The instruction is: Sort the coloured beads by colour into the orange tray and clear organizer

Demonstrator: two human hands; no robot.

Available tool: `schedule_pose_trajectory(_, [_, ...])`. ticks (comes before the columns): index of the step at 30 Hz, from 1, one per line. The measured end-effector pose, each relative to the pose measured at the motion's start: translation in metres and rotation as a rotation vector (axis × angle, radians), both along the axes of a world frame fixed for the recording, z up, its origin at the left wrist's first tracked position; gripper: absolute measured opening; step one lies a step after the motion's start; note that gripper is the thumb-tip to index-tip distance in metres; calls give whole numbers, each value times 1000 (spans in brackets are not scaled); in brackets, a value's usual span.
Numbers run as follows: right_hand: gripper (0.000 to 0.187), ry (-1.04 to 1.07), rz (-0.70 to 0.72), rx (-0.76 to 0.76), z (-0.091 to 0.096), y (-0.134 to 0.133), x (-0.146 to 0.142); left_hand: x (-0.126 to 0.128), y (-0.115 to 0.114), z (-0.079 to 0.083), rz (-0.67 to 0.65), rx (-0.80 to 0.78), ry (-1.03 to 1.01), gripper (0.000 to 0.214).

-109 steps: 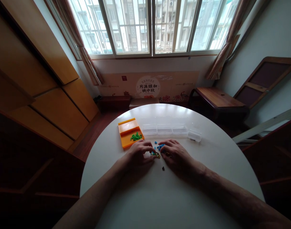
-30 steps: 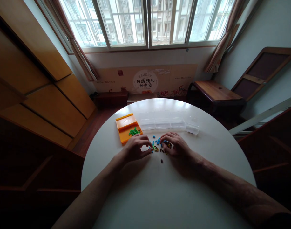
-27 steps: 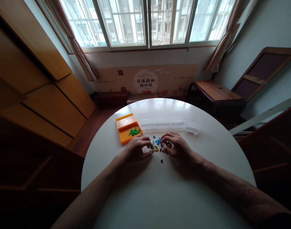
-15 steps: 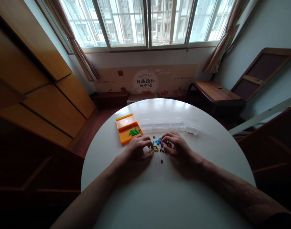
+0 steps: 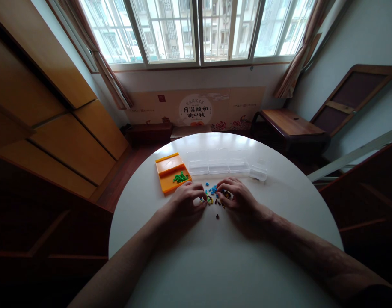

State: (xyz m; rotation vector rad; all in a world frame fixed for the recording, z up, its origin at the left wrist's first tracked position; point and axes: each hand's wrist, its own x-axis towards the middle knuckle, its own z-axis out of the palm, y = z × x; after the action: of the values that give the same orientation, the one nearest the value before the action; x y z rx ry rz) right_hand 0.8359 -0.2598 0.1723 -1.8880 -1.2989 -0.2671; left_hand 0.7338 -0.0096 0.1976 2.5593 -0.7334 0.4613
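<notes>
Small building bricks lie in a loose heap on the white table between my two hands. My left hand (image 5: 188,199) is curled at the heap's left side, thumb and index finger drawn together by the yellow and green bricks (image 5: 209,200). Whatever is between those fingertips is too small to make out. On the other side, my right hand (image 5: 237,193) bends over the blue bricks (image 5: 212,189) with its fingertips pinched. Its fingers partly cover dark brown bricks (image 5: 227,194), and its grip is hidden. One brown brick (image 5: 217,217) lies apart, nearer to me.
An orange tray (image 5: 165,185) holding green bricks (image 5: 181,177) stands beyond my left hand. Behind the heap runs a clear plastic box (image 5: 218,167) with several compartments. The round white table (image 5: 196,265) has its far edge towards the window.
Both hands stay almost in place over the bricks, with only slight finger movement. The whole view has shifted very slightly.
</notes>
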Motion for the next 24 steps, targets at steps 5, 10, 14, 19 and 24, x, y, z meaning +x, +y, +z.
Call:
schedule_pose_trajectory(5, [9,1,3,3,0,0,0,2,2,-5,1,8,-27,5])
schedule_pose_trajectory(10, [8,-11,79,-4,2,-1,-1,3,1,-5,37,-6,-90,6])
schedule_pose_trajectory(14, [11,-83,162,-30,3,0,-3,3,-1,-3,43,-43,-137,7])
schedule_pose_trajectory(19, [9,-134,191,-11,3,3,-3,3,-4,-4,20,-45,-134,7])
schedule_pose_trajectory(24, [3,-147,186,-23,1,3,-1,2,-5,-3,-5,-38,-106,9])
